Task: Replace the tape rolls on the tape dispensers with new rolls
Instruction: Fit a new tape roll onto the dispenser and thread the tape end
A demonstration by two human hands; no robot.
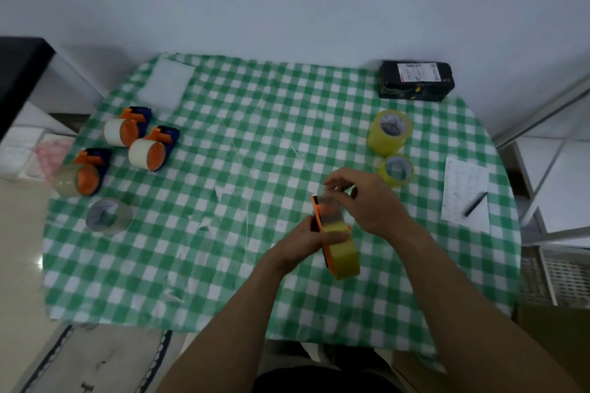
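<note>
- One held dispenser (319, 220), orange with a dark frame, is raised above the checked tablecloth (239, 105) in front of the person. It carries a yellow roll (344, 250) at its near end.
- Long axis: the held dispenser runs from the roll end, nearest the person, away to the narrow end, leaning slightly left.
- Left hand (305, 244): fingers wrap the held dispenser from its left side, at the middle of the frame, against the yellow roll.
- Right hand (372, 201): fingers curl over the far end of the held dispenser from its right side. Blur hides whether they pinch the tape's free end or only the frame.
- Governing relation: the far end lies directly under the right hand, while the left hand steadies the roll end. Judgement: the tape end is likely being led along the long axis toward the far end, so the right hand is the working hand.
- Far left of the held dispenser: three loaded dispensers (153, 150) lie close together, with a loose clear roll (108, 215) nearer the person.
- Beyond and right of the held dispenser: two spare yellow rolls (389, 132), one behind the other.
- Farther beyond: a black parcel (415, 80).
- Right of the held dispenser: a paper sheet (459, 182) with a pen (475, 203) on it.
</note>
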